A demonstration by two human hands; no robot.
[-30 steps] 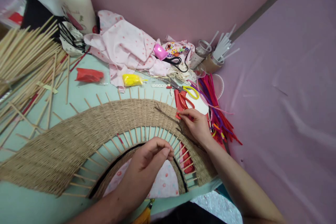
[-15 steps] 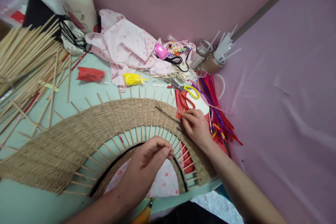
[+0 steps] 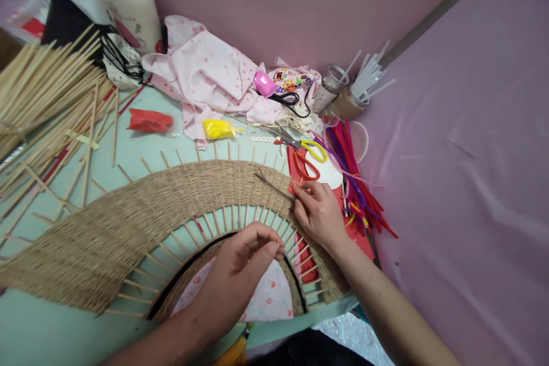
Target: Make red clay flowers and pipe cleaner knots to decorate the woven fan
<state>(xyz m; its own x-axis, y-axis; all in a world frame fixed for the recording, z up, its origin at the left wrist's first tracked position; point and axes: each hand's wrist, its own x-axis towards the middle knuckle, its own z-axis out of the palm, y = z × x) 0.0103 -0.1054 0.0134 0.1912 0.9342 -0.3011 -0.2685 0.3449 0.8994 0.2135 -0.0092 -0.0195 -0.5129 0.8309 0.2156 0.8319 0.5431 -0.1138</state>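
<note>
A curved, fan-shaped woven straw piece (image 3: pixel 184 197) lies over thin wooden sticks, with an inner half-round of pink-dotted white cloth (image 3: pixel 270 297) edged in black. On the band's right part, a dark thin twig (image 3: pixel 274 186) ends at a small red flower-like piece (image 3: pixel 291 187). My right hand (image 3: pixel 321 214) rests there, index fingertip at the red piece, thumb spread apart from it and lower on the weave. Above the inner cloth hovers my left hand (image 3: pixel 244 269), its fingers curled against the thumb; whatever may be between them is hidden.
Scissors (image 3: pixel 306 154) with yellow and red handles lie beyond my right hand, beside coloured pipe cleaners (image 3: pixel 349 166). Red (image 3: pixel 150 121) and yellow clay packets (image 3: pixel 219 129), crumpled dotted fabric (image 3: pixel 210 68), loose sticks (image 3: pixel 55 108) and jars with clear glue sticks (image 3: pixel 369 77) line the back.
My right hand has shifted slightly down, and its index finger and thumb have come apart beside the small red piece. My left hand stays in place.
</note>
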